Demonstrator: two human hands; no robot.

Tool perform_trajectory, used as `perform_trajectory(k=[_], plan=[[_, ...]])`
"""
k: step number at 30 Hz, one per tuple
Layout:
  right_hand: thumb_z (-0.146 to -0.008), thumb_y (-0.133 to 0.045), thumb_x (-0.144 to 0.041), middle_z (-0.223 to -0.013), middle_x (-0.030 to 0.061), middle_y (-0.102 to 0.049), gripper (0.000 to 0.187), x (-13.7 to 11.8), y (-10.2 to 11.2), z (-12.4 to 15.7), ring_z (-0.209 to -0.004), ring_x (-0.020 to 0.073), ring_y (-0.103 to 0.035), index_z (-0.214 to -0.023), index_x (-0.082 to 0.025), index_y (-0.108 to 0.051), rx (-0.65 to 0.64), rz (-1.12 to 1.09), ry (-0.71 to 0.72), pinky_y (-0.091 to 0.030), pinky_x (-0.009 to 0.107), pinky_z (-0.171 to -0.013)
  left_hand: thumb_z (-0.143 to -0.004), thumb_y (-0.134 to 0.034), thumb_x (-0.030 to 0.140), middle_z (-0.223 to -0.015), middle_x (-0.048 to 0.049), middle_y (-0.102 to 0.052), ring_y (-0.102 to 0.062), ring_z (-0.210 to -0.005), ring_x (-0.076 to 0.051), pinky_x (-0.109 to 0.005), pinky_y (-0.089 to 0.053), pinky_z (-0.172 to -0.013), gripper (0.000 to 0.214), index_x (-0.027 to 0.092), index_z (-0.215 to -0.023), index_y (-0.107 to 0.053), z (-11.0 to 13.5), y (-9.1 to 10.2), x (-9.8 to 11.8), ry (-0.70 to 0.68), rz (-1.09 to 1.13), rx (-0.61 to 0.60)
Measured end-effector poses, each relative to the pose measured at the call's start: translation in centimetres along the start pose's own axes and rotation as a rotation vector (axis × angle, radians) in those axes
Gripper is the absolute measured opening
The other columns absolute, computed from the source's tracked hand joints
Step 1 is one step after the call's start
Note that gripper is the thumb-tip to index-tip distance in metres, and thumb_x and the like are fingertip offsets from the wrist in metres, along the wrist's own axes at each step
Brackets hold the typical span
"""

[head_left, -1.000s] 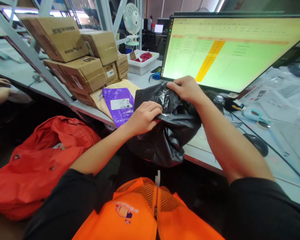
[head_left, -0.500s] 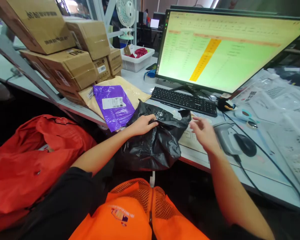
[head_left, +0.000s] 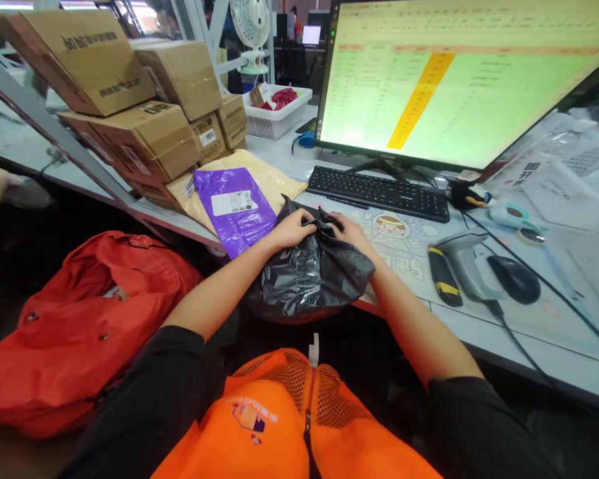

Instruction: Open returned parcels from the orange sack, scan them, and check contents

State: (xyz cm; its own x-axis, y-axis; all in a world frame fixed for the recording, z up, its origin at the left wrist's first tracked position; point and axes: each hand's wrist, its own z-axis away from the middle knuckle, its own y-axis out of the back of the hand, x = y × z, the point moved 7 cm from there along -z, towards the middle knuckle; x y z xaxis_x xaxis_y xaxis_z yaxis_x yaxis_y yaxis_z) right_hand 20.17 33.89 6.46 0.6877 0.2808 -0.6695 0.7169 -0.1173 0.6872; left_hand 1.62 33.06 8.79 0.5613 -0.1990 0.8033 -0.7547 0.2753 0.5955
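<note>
A patterned mat covers part of the table point(head_left: 274, 152), and taking the dial's centre at the black plastic bag point(head_left: 309, 279), we see a lit monitor point(head_left: 459, 86) at one o'clock with a keyboard point(head_left: 377, 193) below it. Cardboard boxes point(head_left: 154, 140) and a purple mailer point(head_left: 235, 203) are at ten, a handheld scanner point(head_left: 466, 266) at three, and a red fabric bag point(head_left: 87, 326) near nine. The black bag sits at the table's near edge, its lower part overhanging. Our left hand point(head_left: 295, 229) has its fingers curled closed on the gathered film at twelve; our right hand point(head_left: 350, 233) bends its fingers into the folds at one, tips hidden, so we cannot tell how tightly they close. We judge the film thin, soft and slippery; the contents are hidden, so we cannot judge weight. It is best taken by bunched folds at twelve, with support under six.
</note>
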Motion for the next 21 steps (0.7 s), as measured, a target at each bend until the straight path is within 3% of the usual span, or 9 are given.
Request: perform_trajectory(k=[2, 6, 8, 10, 12, 14, 18, 21], plan=[[-0.094, -0.054, -0.038, -0.145, 0.0113, -0.065, 0.051, 0.9, -2.3, 0.0, -0.136, 0.0314, -0.059, -0.141, -0.023, -0.064, -0.159, 0.054, 0.013, -0.046, 0.052, -0.117, -0.090, -0.065, 0.019, -0.099, -0.0046, -0.071, -0.068, -0.092, -0.020, -0.036, -0.055, -0.089, 0.026, 0.017, -0.115, -0.056, 0.4, 0.5, 0.7, -0.025, -0.025, 0.039], [-0.094, -0.057, -0.038, -0.158, 0.0140, -0.052, 0.058, 2.9, -3.9, 0.1, -0.148, 0.0381, -0.047, -0.149, -0.021, -0.058, -0.214, 0.159, 0.019, -0.039, 0.059, -0.121, -0.094, -0.064, 0.018, -0.134, -0.0136, -0.065, -0.062, -0.123, -0.027, -0.043, -0.049, -0.107, 0.043, 0.018, -0.135, -0.052, 4.9, 1.3, 5.3, -0.418, -0.296, 0.116], [-0.093, -0.058, -0.038, -0.161, 0.0163, -0.047, 0.060, 3.4, -4.2, 0.1, -0.150, 0.0417, -0.042, -0.150, -0.017, -0.057, -0.213, 0.176, 0.015, -0.036, 0.063, -0.122, -0.096, -0.065, 0.025, -0.140, -0.0165, -0.061, -0.056, -0.130, -0.032, -0.047, -0.047, -0.109, 0.042, 0.015, -0.136, -0.054, 7.3, 1.2, 6.5, -0.529, -0.484, 0.138], [-0.095, -0.057, -0.039, -0.163, 0.0164, -0.044, 0.059, 3.4, -4.4, 0.2, -0.152, 0.0421, -0.038, -0.149, -0.017, -0.058, -0.204, 0.186, 0.016, -0.034, 0.063, -0.123, -0.098, -0.063, 0.029, -0.129, -0.0179, -0.066, -0.058, -0.123, -0.034, -0.049, -0.049, -0.102, 0.032, 0.012, -0.125, -0.062, 8.3, 1.0, 6.3, -0.526, -0.642, 0.107], [-0.095, -0.057, -0.041, -0.161, 0.0156, -0.047, 0.056, 3.2, -4.3, 0.3, -0.152, 0.0414, -0.039, -0.146, -0.018, -0.061, -0.173, 0.152, 0.020, -0.033, 0.064, -0.123, -0.100, -0.057, 0.024, -0.111, -0.0155, -0.071, -0.062, -0.109, -0.032, -0.046, -0.050, -0.095, 0.016, 0.013, -0.106, -0.067, 8.3, 0.8, 5.8, -0.521, -0.726, 0.026], [-0.095, -0.058, -0.045, -0.156, 0.0141, -0.054, 0.053, 2.9, -3.9, 0.4, -0.151, 0.0395, -0.042, -0.141, -0.020, -0.066, -0.132, 0.082, 0.023, -0.035, 0.062, -0.124, -0.100, -0.052, 0.017, -0.099, -0.0112, -0.072, -0.063, -0.100, -0.027, -0.042, -0.050, -0.092, 0.015, 0.015, -0.098, -0.067, 7.6, 0.7, 5.7, -0.563, -0.695, -0.053], [-0.099, -0.047, -0.053, -0.143, 0.0106, -0.067, 0.052, 1.6, -1.6, 0.9, -0.142, 0.0327, -0.055, -0.133, -0.022, -0.071, -0.050, -0.081, 0.011, -0.042, 0.053, -0.120, -0.099, -0.052, 0.013, -0.106, -0.0096, -0.072, -0.062, -0.104, -0.025, -0.040, -0.049, -0.096, 0.017, 0.017, -0.109, -0.065, 5.3, 1.1, 6.5, -0.666, -0.549, -0.052], [-0.096, -0.050, -0.054, -0.133, 0.0083, -0.073, 0.050, 0.4, 1.1, 1.7, -0.130, 0.0305, -0.064, -0.124, -0.022, -0.075, 0.055, -0.373, -0.015, -0.046, 0.050, -0.116, -0.097, -0.052, 0.011, -0.106, -0.0103, -0.072, -0.062, -0.105, -0.026, -0.041, -0.049, -0.098, 0.019, 0.016, -0.108, -0.066, 3.0, 0.1, 5.8, -0.649, -0.530, -0.076]])
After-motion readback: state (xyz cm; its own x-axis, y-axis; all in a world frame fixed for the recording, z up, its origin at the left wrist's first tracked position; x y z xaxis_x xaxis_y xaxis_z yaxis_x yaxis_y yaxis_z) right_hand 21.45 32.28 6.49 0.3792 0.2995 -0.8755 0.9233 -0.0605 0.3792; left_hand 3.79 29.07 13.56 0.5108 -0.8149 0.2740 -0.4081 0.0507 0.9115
